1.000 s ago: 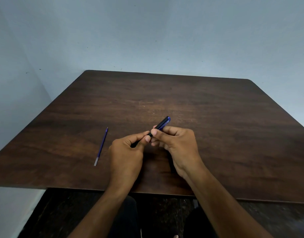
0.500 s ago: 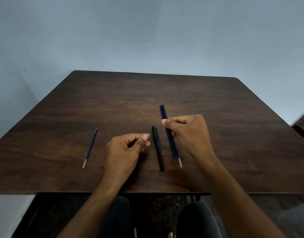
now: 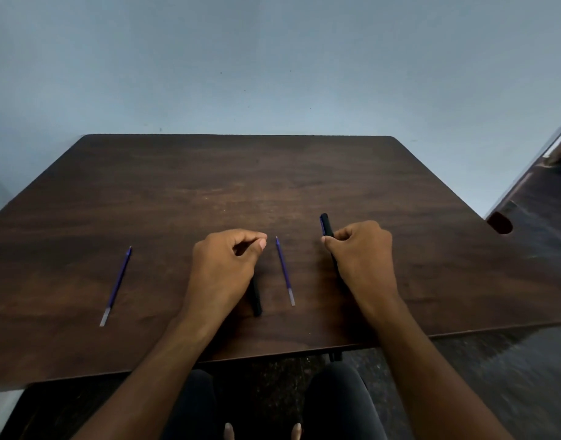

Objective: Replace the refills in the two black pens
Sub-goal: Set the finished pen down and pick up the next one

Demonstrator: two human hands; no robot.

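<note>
ok, landmark is the middle refill, lying loose on the table. your right hand is just right of it, fingers pinched round a black pen whose top sticks out past the knuckles. your left hand sits just left of it, curled over the second black pen; can't tell if it's actually gripping. spare refill is well left. hold each barrel low and twist gently, and don't knock the loose refill rolling.
</note>
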